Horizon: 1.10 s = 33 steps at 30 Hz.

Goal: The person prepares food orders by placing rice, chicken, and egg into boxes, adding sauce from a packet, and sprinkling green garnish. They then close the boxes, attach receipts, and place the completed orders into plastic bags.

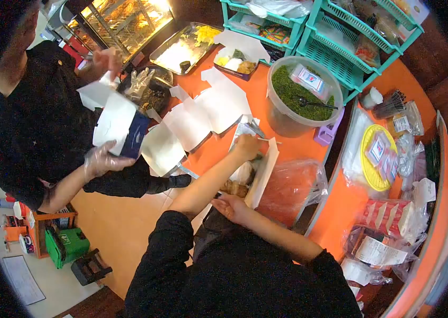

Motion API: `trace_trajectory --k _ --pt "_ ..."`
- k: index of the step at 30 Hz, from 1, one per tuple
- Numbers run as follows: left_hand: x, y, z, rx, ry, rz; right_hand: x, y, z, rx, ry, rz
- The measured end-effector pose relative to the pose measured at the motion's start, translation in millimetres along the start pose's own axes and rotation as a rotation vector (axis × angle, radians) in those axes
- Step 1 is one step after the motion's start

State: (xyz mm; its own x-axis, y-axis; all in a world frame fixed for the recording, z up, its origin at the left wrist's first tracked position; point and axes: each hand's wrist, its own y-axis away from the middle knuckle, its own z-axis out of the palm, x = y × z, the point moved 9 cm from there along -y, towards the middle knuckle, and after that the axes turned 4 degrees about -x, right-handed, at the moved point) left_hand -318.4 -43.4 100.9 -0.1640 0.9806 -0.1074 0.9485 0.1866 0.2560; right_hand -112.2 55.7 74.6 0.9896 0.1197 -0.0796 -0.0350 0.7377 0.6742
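Note:
In front of me an open paper food box [266,172] holds pieces of brown fried food [234,188] and something white. My left hand [246,147] reaches over its far end, fingers closed; what they hold is hidden. Just beyond that hand lie a printed white packet [244,129] and a thin white stick [270,140]. My right hand [232,206] grips the near end of the box, with its fingers partly hidden.
A co-worker at left holds an open box [115,124] in gloved hands. Unfolded boxes [189,127], a filled box [237,66], a tray [155,55] and a bucket of green flakes [282,114] stand on the orange counter. Teal racks [335,50] rise behind; plastic bags [293,185] lie right.

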Motion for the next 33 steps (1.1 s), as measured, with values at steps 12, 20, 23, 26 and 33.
trace_trajectory --k 12,20,23,26,33 --pt "24 204 -86 0.514 1.351 -0.195 -234 134 122 0.044 2.146 -1.047" --pt "-38 268 41 0.649 1.45 -0.938 -231 27 43 0.124 1.869 -0.791" --pt "-56 271 44 0.828 1.122 -1.091 -218 40 27 0.521 1.757 -1.055" --pt "-45 262 28 0.703 0.77 -1.067 -201 35 13 0.572 1.768 -0.877" --pt "-33 228 65 0.136 1.345 -0.989 -188 18 3 0.64 1.915 -0.371"
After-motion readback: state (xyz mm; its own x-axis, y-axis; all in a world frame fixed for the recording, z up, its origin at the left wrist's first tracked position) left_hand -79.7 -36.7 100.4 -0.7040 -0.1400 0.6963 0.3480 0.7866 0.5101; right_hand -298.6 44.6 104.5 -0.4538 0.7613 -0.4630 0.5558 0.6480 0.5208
